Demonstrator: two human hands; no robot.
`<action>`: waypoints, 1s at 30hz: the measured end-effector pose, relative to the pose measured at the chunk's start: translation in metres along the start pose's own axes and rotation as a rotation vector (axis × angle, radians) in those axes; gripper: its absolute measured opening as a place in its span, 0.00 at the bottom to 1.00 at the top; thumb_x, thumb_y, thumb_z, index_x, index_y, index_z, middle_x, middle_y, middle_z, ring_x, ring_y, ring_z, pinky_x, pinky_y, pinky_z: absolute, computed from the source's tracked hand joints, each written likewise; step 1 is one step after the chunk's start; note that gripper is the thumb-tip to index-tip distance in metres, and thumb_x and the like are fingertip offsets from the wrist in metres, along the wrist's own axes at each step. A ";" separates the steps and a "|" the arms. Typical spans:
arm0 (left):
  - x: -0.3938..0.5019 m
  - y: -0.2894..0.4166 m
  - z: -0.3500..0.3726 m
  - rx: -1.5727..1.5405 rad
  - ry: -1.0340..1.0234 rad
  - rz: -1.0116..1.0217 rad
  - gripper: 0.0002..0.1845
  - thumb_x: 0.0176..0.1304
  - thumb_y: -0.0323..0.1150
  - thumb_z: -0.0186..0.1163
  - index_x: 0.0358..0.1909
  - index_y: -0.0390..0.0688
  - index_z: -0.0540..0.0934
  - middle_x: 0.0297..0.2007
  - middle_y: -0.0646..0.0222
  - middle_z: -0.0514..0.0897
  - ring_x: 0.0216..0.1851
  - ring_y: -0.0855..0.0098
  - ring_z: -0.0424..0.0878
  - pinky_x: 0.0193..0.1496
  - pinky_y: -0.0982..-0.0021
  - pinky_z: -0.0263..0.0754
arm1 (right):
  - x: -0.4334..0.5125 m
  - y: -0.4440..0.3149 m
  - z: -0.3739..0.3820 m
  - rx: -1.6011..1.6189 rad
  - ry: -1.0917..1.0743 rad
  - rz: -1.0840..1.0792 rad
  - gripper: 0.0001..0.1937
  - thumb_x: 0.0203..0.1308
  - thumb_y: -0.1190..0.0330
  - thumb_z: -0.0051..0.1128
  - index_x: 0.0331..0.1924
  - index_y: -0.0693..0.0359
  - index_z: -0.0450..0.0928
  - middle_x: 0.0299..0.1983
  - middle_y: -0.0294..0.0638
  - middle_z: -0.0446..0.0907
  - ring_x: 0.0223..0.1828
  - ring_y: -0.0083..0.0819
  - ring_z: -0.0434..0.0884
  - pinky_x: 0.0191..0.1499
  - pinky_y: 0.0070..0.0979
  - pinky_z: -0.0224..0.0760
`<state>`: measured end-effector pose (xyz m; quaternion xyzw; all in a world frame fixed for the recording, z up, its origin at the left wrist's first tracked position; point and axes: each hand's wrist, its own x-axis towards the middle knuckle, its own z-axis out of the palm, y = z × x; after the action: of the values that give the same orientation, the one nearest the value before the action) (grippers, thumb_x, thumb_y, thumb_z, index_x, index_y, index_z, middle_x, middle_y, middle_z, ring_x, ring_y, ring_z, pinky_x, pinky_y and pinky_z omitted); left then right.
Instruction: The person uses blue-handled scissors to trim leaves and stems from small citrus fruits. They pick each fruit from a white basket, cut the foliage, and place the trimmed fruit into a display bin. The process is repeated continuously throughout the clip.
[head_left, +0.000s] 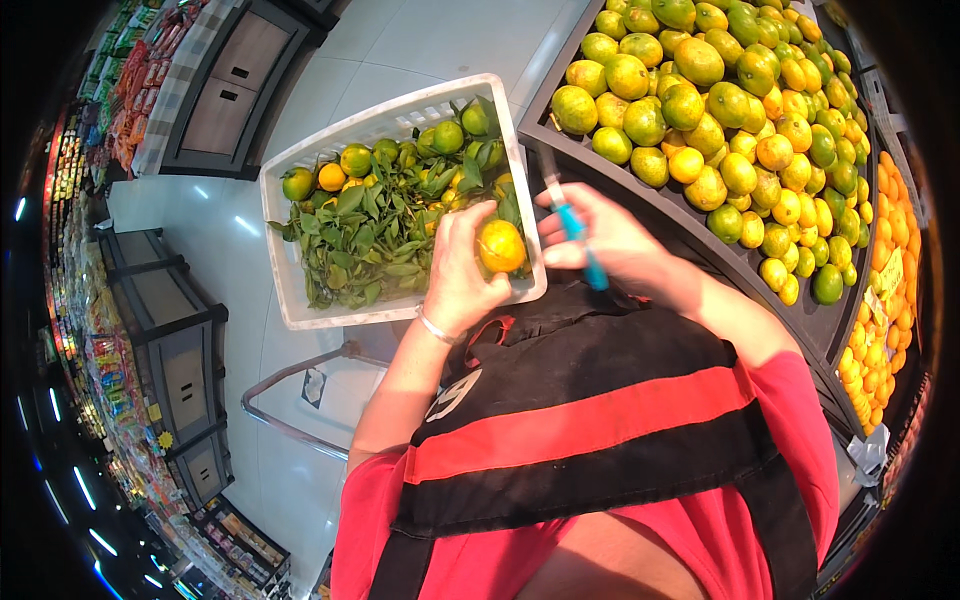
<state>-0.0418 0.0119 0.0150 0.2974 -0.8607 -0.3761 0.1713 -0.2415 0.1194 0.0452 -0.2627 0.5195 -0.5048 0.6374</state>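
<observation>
My left hand (461, 274) holds a yellow-orange citrus fruit (502, 246) over the near right part of a white plastic crate (271, 225). Just right of the crate, my right hand (600, 240) grips a tool with a blue handle (572, 223); its metal end points away from me and is blurred, so its kind is unclear. In the crate lie green and yellow citrus fruits (355, 160), mostly along the far side, and a heap of green leaves (364, 240) on the near side.
A dark sloping display stand (667, 196) piled with green-yellow citrus is at the right, with oranges (896, 217) beyond. The metal frame of a cart (262, 412) shows below the crate. Cabinets (176, 367) and packaged goods (112, 375) line the left.
</observation>
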 end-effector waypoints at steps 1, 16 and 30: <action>-0.002 0.006 -0.001 -0.018 0.016 0.026 0.40 0.39 0.22 0.63 0.62 0.42 0.67 0.47 0.60 0.70 0.47 0.64 0.73 0.53 0.67 0.72 | 0.015 0.009 0.011 -0.016 -0.026 0.067 0.35 0.50 0.71 0.72 0.63 0.62 0.65 0.46 0.43 0.76 0.45 0.29 0.78 0.50 0.27 0.74; -0.040 -0.111 -0.038 -0.108 0.416 -0.440 0.35 0.40 0.36 0.74 0.54 0.39 0.76 0.48 0.56 0.78 0.50 0.60 0.78 0.54 0.63 0.74 | 0.053 0.040 0.020 0.196 -0.095 0.200 0.31 0.52 0.76 0.68 0.60 0.59 0.65 0.44 0.43 0.79 0.42 0.29 0.82 0.46 0.24 0.76; -0.071 -0.231 -0.131 0.846 0.474 -0.932 0.34 0.46 0.35 0.73 0.58 0.46 0.73 0.54 0.58 0.75 0.57 0.53 0.73 0.60 0.57 0.70 | 0.047 0.044 0.002 0.326 -0.025 0.188 0.27 0.52 0.75 0.67 0.57 0.62 0.68 0.37 0.43 0.81 0.37 0.30 0.81 0.42 0.25 0.75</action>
<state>0.1688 -0.1389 -0.0774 0.7539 -0.6546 0.0345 0.0441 -0.2254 0.0916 -0.0108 -0.1124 0.4449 -0.5173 0.7223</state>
